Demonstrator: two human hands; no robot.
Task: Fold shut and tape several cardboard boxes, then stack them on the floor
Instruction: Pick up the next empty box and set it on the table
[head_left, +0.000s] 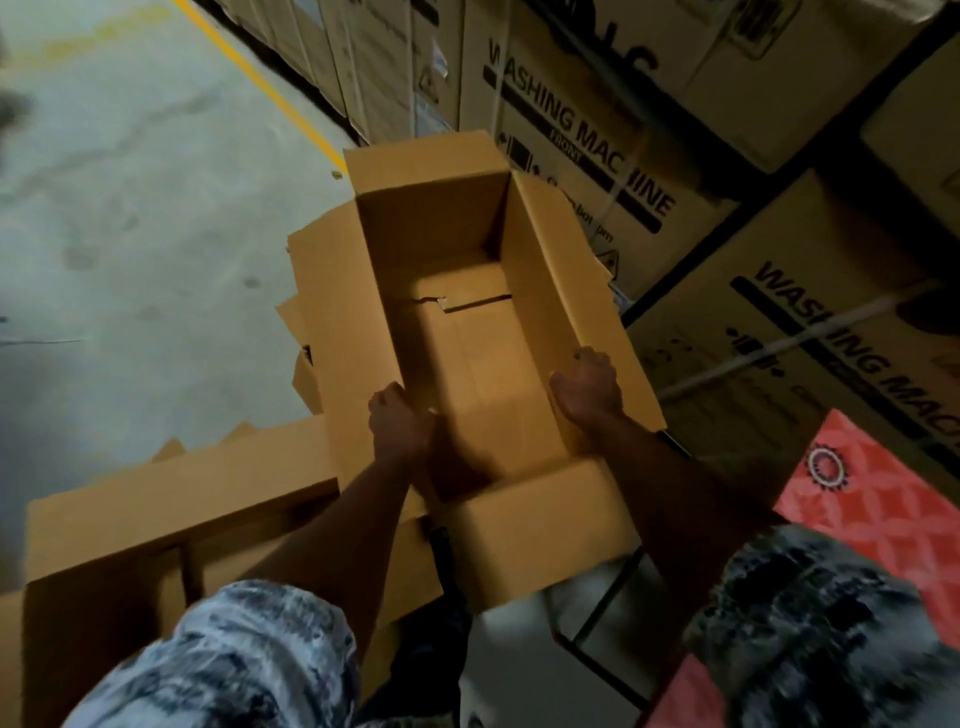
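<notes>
The open brown cardboard box (467, 374) is hollow down to its bottom, so there is free passage into it from above; its flaps splay outward around the opening. The stacked printed washing-machine cartons (597, 156) stand just beside the right flap, closing off that side. The grey concrete floor (130, 234) lies open on the left. Flattened brown cardboard sheets (182, 493) crowd the near left, and a red patterned mat (857, 519) lies at the near right.
</notes>
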